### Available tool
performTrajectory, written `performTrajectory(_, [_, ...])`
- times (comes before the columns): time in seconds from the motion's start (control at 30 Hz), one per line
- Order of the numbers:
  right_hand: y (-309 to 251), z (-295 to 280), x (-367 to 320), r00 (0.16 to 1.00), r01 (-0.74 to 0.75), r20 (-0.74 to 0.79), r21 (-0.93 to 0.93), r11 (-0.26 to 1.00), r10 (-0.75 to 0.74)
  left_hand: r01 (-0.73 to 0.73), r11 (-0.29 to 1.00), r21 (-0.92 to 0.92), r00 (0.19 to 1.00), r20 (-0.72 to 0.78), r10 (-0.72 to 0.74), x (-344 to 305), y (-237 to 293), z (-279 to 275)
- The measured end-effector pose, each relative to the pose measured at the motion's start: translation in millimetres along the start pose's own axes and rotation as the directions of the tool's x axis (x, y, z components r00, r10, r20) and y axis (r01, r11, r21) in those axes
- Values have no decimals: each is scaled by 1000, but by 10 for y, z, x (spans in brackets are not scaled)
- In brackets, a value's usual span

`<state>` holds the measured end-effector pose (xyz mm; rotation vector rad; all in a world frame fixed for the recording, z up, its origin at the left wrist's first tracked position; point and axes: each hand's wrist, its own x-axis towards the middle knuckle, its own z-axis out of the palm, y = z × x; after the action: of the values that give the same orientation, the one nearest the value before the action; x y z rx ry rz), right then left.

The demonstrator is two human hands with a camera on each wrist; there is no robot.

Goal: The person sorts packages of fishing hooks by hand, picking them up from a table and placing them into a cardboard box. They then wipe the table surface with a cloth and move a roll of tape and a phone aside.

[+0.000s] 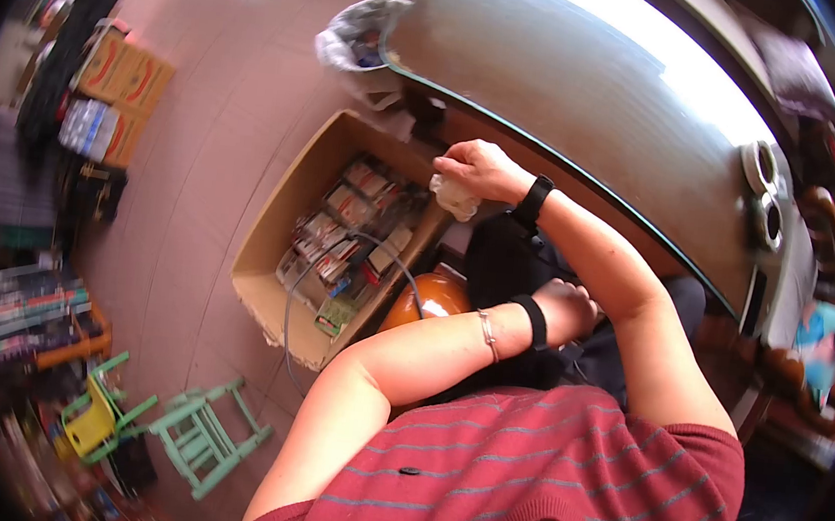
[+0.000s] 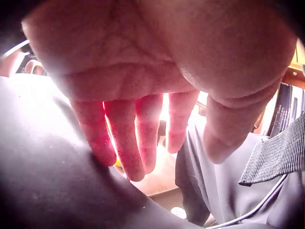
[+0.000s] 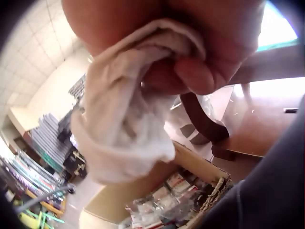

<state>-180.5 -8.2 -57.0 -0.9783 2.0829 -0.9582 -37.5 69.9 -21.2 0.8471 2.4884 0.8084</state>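
My right hand grips a crumpled white cloth beside the near corner of an open cardboard box. In the right wrist view the cloth hangs in loose folds below curled fingers, with the box under it. Packets in clear plastic fill part of the box. My left hand is low over my lap. Its fingers extend loosely toward the dark trousers in the left wrist view, and it holds nothing.
A glass-topped table borders my right arm, with white rolls at its far end. A bag-lined bin stands by its corner. A shiny orange rounded thing sits beside the box, a grey cord crosses it, and a green chair stands behind.
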Motion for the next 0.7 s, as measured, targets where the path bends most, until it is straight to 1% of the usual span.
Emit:
performTrajectory(0.03, [-55, -137, -160, 996, -59, -62, 33, 998, 61, 7, 996, -90, 1000, -1, -7, 30, -17, 23])
performTrajectory(0.07, [-50, -270, -334, 989, -58, -129, 132, 990, 75, -18, 993, -121, 999, -38, 13, -30, 19, -63])
performTrajectory(0.1, [1, -408, -538, 974, -46, -205, 227, 973, 94, -52, 998, -46, 997, -67, 48, 19, -85, 138])
performTrajectory(0.13, [111, -543, -743, 953, -24, -278, 332, 943, 122, -64, 998, -10, 997, -33, 63, 41, -79, 155])
performTrajectory(0.17, [226, -670, -988, 923, 20, -364, 371, 929, 126, -97, 994, 40, 993, -57, 99, 40, -109, 252])
performTrajectory(0.2, [377, -793, -1242, 854, 55, -506, 315, 947, 119, -61, 996, 57, 998, 8, 61, 21, -44, 197])
performTrajectory(0.23, [517, -921, -1483, 772, 83, -628, 245, 966, 93, -76, 996, 56, 996, 53, 73, 26, -21, 181])
performTrajectory(0.27, [637, -1062, -1768, 661, 65, -747, 159, 985, 77, -53, 996, 72, 994, 95, 46, 27, 32, 140])
performTrajectory(0.3, [733, -1205, -2055, 537, 21, -842, 83, 996, 59, -79, 993, 85, 994, 80, 72, 23, 6, 191])
performTrajectory(0.33, [980, -1343, -2315, 445, 27, -889, 134, 991, 109, -91, 991, 94, 993, 84, 84, 13, 5, 186])
performTrajectory(0.37, [1140, -1498, -2615, 363, 39, -910, 228, 973, 199, -100, 990, 104, 992, 86, 91, 16, 6, 174])
performTrajectory(0.4, [1386, -1650, -2897, 242, 30, -950, 210, 977, 196, -99, 989, 112, 992, 88, 90, 20, -1, 164])
performTrajectory(0.43, [1677, -1785, -3170, 71, 38, -975, 214, 976, 211, -97, 988, 120, 992, 92, 86, 28, 1, 157])
performTrajectory(0.47, [1919, -1886, -3451, -33, 64, -953, 297, 953, 300, -86, 989, 116, 990, 118, 73, 38, 16, 124])
performTrajectory(0.5, [1869, -1925, -3743, -122, -105, -946, 314, 944, 301, -96, 990, 108, 991, 105, 85, 41, -14, 144])
performTrajectory(0.57, [2428, -1927, -4191, -138, -247, -960, 271, 930, 243, -73, 991, 112, 993, 104, 62, 48, -1, 126])
performTrajectory(0.6, [2791, -1902, -4318, 62, -459, -981, 134, 878, 182, -85, 990, 110, 992, 107, 73, 50, 23, 106])
performTrajectory(0.63, [3149, -1876, -4445, 268, -614, -957, -83, 785, 109, -100, 988, 115, 990, 109, 87, 52, 17, 118])
performTrajectory(0.67, [3498, -1850, -4571, 453, -665, -891, -312, 678, 34, -88, 988, 124, 989, 132, 71, 69, 23, 117])
performTrajectory(0.7, [3525, -1777, -4497, 499, -707, -866, -435, 558, -43, -73, 988, 134, 986, 157, 51, 72, 35, 121])
